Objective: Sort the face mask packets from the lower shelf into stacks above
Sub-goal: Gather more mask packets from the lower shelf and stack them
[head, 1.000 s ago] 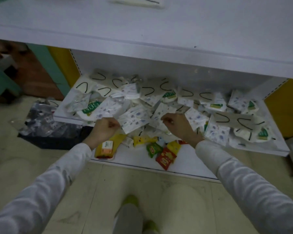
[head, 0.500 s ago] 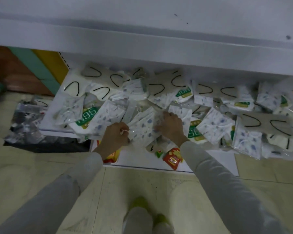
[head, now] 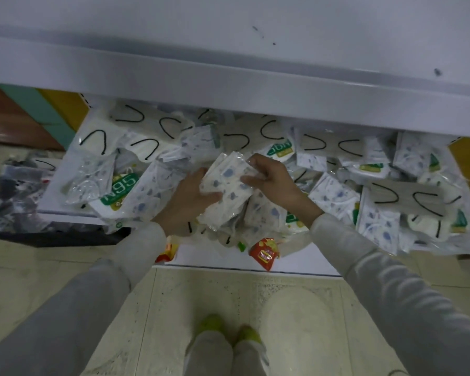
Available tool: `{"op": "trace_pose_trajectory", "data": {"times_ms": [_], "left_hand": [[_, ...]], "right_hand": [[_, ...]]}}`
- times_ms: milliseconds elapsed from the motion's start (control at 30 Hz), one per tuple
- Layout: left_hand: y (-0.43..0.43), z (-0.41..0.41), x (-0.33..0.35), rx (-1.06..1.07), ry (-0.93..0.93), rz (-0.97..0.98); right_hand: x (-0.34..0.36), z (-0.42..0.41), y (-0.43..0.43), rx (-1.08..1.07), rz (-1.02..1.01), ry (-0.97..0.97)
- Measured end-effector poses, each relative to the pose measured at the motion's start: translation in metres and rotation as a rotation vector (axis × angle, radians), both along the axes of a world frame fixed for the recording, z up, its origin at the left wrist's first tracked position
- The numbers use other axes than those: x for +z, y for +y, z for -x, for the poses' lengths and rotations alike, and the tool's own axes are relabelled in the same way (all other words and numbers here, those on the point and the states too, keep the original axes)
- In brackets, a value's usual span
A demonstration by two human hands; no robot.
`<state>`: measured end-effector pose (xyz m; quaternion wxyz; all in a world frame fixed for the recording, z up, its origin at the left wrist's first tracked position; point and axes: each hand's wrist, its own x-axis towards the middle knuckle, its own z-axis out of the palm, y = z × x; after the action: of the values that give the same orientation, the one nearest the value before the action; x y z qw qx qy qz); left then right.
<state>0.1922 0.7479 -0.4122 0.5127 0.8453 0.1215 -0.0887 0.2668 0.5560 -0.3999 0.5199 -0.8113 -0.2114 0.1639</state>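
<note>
A loose heap of face mask packets (head: 334, 196) covers the lower shelf (head: 223, 260); some are white with blue prints, some show black ear loops, some carry green N95 labels. Between my hands is a small bundle of blue-printed mask packets (head: 228, 185), lifted above the heap. My left hand (head: 190, 196) holds its left side with the thumb across the front. My right hand (head: 269, 177) pinches its upper right corner. The upper shelf (head: 255, 85) runs across the top of the view as a wide white board.
Red and yellow snack packets (head: 263, 252) lie at the lower shelf's front edge. A dark bin with plastic-wrapped items (head: 17, 202) stands on the floor at the left. My feet (head: 228, 329) are on the tiled floor, close to the shelf.
Both hands have gathered blue-printed packets from the heap, brought them together and raised them as one bundle. The camera has tilted down and closer to the shelf.
</note>
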Motion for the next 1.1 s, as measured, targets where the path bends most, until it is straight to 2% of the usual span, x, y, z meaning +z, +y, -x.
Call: {"op": "trace_pose_trajectory", "data": {"times_ms": [100, 133, 200, 267, 333, 467, 633, 733, 833, 900, 967, 1100], "left_hand": [[-0.011, 0.003, 0.004, 0.058, 0.009, 0.087], [-0.012, 0.005, 0.001, 0.115, -0.001, 0.08], [-0.011, 0.009, -0.004, 0.234, -0.003, 0.088], [-0.008, 0.013, -0.011, 0.33, 0.008, 0.106], [-0.005, 0.018, -0.017, 0.385, 0.027, 0.063], [0.002, 0.026, -0.02, 0.426, -0.005, 0.031], [0.011, 0.031, -0.021, 0.454, -0.034, 0.073], [0.009, 0.03, -0.021, 0.434, -0.049, 0.094], [0.0, 0.024, -0.019, 0.41, -0.037, 0.163], [-0.011, 0.018, -0.017, 0.399, -0.004, 0.218], [-0.028, 0.011, -0.011, 0.425, 0.035, 0.336], [-0.06, -0.001, 0.002, 0.527, 0.168, 0.565]], "right_hand": [[0.004, -0.006, -0.019, -0.133, 0.043, 0.074], [0.001, -0.011, -0.029, -0.243, 0.151, 0.06], [-0.015, -0.015, -0.054, -0.458, 0.53, 0.052], [-0.035, -0.01, -0.071, -0.522, 0.741, 0.193], [-0.05, -0.002, -0.07, -0.496, 0.782, 0.259], [-0.06, -0.002, -0.047, -0.54, 0.872, 0.166], [-0.058, -0.008, -0.035, -0.64, 0.517, 0.207], [-0.04, -0.007, -0.037, -0.749, 0.179, 0.198], [-0.014, -0.007, -0.038, -0.86, -0.255, 0.351], [0.001, -0.005, -0.037, -0.776, -0.458, 0.476], [0.014, 0.001, -0.032, -0.636, -0.494, 0.533], [0.011, 0.015, -0.021, -0.495, -0.23, 0.379]]}}
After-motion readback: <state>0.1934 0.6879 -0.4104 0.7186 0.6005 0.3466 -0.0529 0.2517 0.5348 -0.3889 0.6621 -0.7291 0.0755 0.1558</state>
